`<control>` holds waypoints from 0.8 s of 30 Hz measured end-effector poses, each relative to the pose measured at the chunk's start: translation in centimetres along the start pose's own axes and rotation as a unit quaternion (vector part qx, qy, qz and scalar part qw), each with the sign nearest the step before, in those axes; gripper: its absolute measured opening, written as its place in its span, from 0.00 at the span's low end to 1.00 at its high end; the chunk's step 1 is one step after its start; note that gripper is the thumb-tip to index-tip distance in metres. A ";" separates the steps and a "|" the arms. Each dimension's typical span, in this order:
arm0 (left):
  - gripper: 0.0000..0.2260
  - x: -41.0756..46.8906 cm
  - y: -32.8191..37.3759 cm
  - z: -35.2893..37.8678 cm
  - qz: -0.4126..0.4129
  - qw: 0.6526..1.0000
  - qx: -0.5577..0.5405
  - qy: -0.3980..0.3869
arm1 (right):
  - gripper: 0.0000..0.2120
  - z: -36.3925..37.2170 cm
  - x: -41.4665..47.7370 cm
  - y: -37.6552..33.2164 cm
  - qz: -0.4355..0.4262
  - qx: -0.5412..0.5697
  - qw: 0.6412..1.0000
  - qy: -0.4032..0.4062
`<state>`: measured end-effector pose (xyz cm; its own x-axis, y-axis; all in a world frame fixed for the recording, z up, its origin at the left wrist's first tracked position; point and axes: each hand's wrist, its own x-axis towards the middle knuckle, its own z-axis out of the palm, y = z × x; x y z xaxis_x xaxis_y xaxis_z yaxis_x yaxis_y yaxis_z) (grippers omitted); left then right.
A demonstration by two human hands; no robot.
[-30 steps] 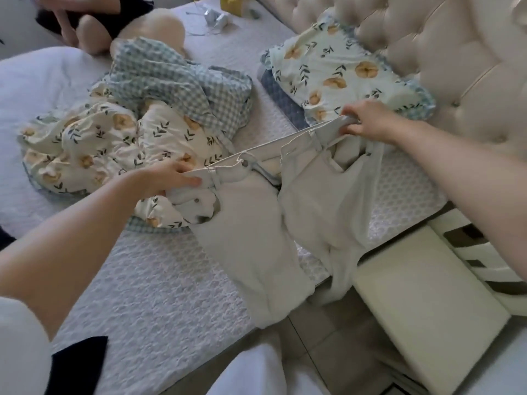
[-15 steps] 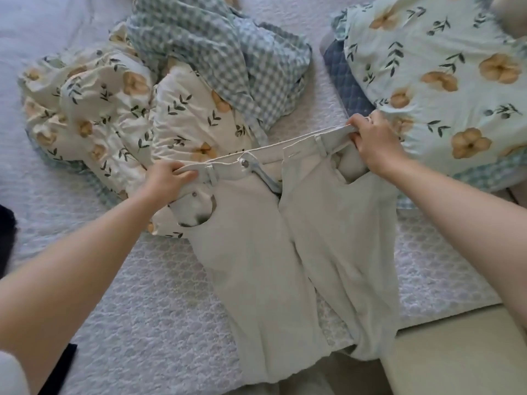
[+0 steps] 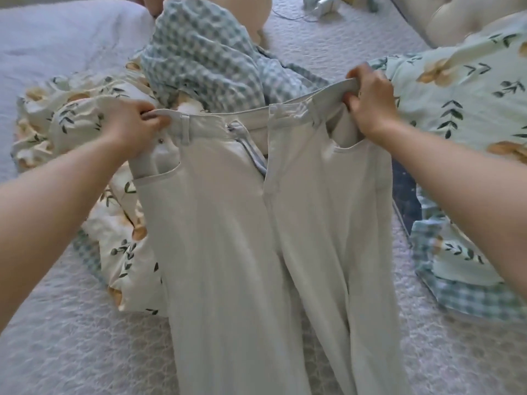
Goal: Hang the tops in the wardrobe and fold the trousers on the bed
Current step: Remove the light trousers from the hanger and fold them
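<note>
A pair of pale beige trousers (image 3: 242,238) is stretched out front side up over the bed (image 3: 71,337), fly unzipped, legs running toward me and out of the bottom of the view. My left hand (image 3: 134,124) pinches the left end of the waistband. My right hand (image 3: 370,101) grips the right end of the waistband, fingers curled over its edge. The waistband is pulled taut between both hands and held above the bedding.
A crumpled duvet, floral on one side (image 3: 85,115) and green check on the other (image 3: 199,52), lies behind the trousers. A floral pillow (image 3: 462,95) sits to the right. A person's knee (image 3: 242,10) shows at the top; small items and a cable (image 3: 319,7) lie behind.
Both hands have lifted the waistband higher and pulled it wider. The view has closed in on the trousers, and the bedside bench and floor have dropped out of sight.
</note>
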<state>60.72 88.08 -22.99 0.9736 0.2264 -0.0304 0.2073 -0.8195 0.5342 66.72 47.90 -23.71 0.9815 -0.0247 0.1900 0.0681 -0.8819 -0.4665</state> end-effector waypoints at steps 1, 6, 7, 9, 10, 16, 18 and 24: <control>0.11 0.6 -0.9 1.0 -0.001 1.000 0.014 -0.001 | 0.15 1.2 0.4 0.2 0.002 0.005 1.000 -0.010; 0.07 1.3 -5.4 6.9 -0.040 0.996 0.079 0.017 | 0.13 8.9 0.3 3.6 0.014 -0.006 0.998 -0.064; 0.09 1.4 -5.9 7.4 -0.038 0.993 0.105 0.026 | 0.14 10.0 0.3 4.2 0.029 0.006 0.998 -0.062; 0.10 1.7 -5.9 8.0 -0.023 0.988 0.149 0.039 | 0.18 11.2 0.0 5.2 0.077 0.051 0.994 -0.054; 0.09 1.7 -5.4 8.2 -0.024 0.984 0.168 0.053 | 0.20 11.6 -0.2 5.5 0.108 0.076 0.990 -0.052; 0.20 -1.4 -1.1 10.5 0.125 0.955 0.217 0.159 | 0.33 13.5 -2.5 8.4 0.293 0.268 0.916 -0.058; 0.18 -3.5 0.6 12.6 0.244 0.945 0.154 0.151 | 0.26 13.7 -3.8 9.3 0.310 0.274 0.908 -0.071; 0.21 -8.0 3.8 18.7 0.209 0.965 0.059 -0.147 | 0.17 11.9 -8.3 10.6 0.299 0.292 0.902 -0.109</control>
<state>55.48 73.26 -36.52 0.9560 -0.2821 -0.0809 -0.2169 -0.8648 0.4528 61.43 44.39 -40.55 0.8816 -0.2642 -0.3911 -0.4649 -0.3424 -0.8165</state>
